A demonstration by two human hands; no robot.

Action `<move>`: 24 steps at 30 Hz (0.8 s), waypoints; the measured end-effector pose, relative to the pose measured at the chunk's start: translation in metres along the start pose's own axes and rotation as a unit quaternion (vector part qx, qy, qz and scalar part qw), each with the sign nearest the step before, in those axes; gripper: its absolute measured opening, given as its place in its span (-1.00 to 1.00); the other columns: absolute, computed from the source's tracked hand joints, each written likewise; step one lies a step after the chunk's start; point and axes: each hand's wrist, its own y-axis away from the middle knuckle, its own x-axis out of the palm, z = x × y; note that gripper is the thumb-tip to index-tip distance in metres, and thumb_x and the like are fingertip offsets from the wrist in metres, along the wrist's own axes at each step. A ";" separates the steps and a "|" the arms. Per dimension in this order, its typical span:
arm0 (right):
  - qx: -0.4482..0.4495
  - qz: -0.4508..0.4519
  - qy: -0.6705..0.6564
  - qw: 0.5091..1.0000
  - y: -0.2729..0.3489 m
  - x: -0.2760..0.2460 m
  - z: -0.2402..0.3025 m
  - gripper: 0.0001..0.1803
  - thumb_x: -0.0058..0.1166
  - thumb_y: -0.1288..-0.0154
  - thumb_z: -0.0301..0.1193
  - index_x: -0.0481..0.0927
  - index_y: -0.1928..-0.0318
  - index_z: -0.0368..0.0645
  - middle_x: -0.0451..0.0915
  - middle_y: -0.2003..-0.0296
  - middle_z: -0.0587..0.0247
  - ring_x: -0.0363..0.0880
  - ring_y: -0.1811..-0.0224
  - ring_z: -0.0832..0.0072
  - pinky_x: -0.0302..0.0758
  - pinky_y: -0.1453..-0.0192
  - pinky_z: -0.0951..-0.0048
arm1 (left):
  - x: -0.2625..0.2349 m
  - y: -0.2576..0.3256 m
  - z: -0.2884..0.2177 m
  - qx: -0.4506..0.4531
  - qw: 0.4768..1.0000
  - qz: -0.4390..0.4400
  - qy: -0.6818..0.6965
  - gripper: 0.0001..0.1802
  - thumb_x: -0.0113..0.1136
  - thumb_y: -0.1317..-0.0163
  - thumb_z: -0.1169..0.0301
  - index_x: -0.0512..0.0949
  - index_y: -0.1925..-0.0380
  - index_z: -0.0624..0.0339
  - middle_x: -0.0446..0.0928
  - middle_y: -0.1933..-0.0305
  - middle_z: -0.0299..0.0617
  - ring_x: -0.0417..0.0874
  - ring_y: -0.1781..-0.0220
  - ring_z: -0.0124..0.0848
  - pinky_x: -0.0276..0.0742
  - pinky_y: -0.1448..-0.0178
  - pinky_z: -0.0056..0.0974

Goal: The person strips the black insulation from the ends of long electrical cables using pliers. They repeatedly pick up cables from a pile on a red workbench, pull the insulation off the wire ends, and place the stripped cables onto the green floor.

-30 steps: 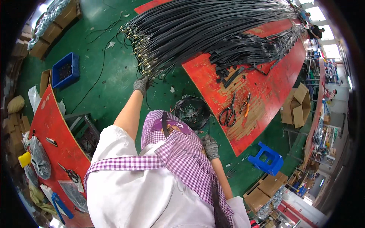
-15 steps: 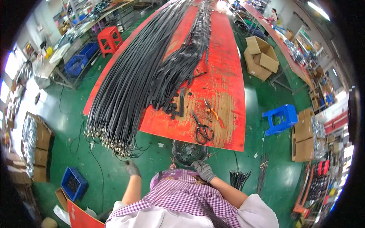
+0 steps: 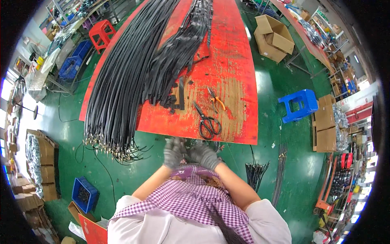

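Long red desk (image 3: 235,81) stretching away, roomy enough for full-length stock. Black cables (image 3: 122,77) laid lengthwise in a thick bundle on its left half, metal-tipped ends hanging past the near edge, within easy reach. Shorter black strips (image 3: 178,53) heaped beside them, cut bits at their near end. Black scissors (image 3: 207,122) and orange-handled pliers (image 3: 215,99) parked on bare board near the front, ready to grab. Gloved left hand (image 3: 174,152) and right hand (image 3: 205,155) pressed together just below the desk edge, fingers curled, probably around something small; too blurred to tell what.
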 end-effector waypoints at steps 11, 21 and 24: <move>0.256 0.017 0.158 0.953 -0.171 -0.097 -0.193 -0.56 -0.31 -0.09 -0.03 0.49 0.24 -0.04 0.49 0.32 0.00 0.47 0.25 0.20 0.39 0.22 0.32 | 0.039 -0.177 0.085 0.211 0.718 -0.077 -0.659 -0.63 -0.14 -0.02 0.33 0.30 0.11 0.11 0.38 0.16 -0.09 0.48 0.24 -0.16 0.44 0.26 -0.17; 0.426 -0.069 0.011 0.902 -0.436 -0.132 -0.204 -0.35 -0.21 0.01 0.08 0.44 0.15 -0.27 0.40 0.14 -0.10 0.36 0.03 0.20 0.26 -0.05 0.32 | 0.065 -0.189 0.068 0.181 0.754 -0.173 -0.608 -0.81 -0.05 0.05 0.32 0.40 0.39 0.09 0.41 0.40 -0.10 0.46 0.48 -0.19 0.38 0.50 -0.15; 0.434 -0.113 0.016 0.894 -0.473 -0.133 -0.199 -0.40 -0.16 0.03 0.05 0.47 0.19 -0.23 0.42 0.15 -0.07 0.38 0.05 0.19 0.30 -0.01 0.30 | 0.058 -0.190 0.079 0.159 0.783 -0.190 -0.570 -0.85 -0.06 0.04 0.33 0.39 0.45 0.10 0.40 0.46 -0.08 0.44 0.51 -0.13 0.35 0.49 -0.10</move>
